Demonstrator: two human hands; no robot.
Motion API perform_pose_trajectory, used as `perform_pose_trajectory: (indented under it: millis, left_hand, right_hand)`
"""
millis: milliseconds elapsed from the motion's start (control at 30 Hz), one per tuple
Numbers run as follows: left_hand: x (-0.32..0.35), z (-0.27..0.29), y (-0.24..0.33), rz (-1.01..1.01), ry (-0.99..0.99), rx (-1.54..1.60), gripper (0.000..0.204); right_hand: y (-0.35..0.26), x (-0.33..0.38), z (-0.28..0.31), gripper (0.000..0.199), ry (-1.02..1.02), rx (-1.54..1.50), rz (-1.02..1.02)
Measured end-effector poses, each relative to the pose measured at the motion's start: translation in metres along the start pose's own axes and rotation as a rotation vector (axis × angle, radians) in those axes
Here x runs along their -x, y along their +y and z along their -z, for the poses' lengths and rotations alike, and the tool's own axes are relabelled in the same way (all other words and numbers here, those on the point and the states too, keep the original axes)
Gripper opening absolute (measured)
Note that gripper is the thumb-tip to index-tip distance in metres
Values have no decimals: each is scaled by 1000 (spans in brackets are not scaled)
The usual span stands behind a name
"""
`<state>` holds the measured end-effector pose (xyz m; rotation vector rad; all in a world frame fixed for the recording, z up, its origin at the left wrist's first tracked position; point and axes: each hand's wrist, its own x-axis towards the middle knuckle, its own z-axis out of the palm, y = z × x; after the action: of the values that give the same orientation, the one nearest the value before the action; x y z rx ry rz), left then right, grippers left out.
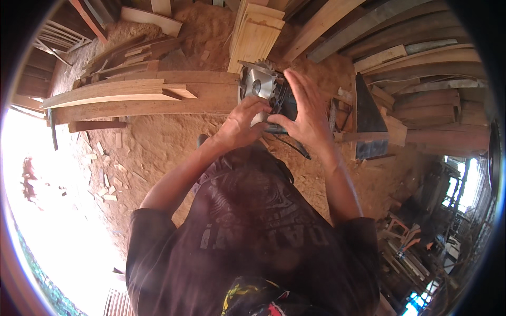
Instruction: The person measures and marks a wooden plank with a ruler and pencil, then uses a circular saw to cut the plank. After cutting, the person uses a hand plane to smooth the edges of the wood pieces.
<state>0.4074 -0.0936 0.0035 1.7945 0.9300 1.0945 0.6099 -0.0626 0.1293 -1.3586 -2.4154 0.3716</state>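
A circular saw (265,83) rests on its side at the right end of a long plank bench, its toothed blade facing up. My left hand (240,125) is at the near side of the saw, with fingers curled and thumb close to them around a pale metal part of it. My right hand (311,113) is at the saw's right side, fingers stretched upward and thumb reaching toward my left fingers. The right palm hides part of the saw's dark body. A dark cord (295,146) hangs below the saw.
Curved boards (113,92) lie along the plank bench (211,97) to the left. Stacked light boards (255,37) stand beyond the saw. More timber (432,68) fills the right side, near a dark triangular piece (369,108). Wood offcuts (108,189) litter the sawdust-covered ground.
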Motion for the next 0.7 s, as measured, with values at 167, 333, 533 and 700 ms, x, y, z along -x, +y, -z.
perform_pose_trajectory:
  millis: [167, 333, 533, 700]
  left_hand:
    - [-2, 3, 1, 5, -35, 8, 46]
    - [-3, 6, -2, 37, -68, 17, 46]
    - [-4, 13, 10, 16, -67, 18, 40]
    - [-4, 13, 9, 13, -81, 29, 40]
  right_hand:
    - [28, 5, 4, 130, -206, -54, 1]
    - [20, 8, -13, 146, -148, 93, 45]
    - [13, 15, -28, 137, -2, 81, 1]
    - [11, 16, -30, 129, 55, 1, 35]
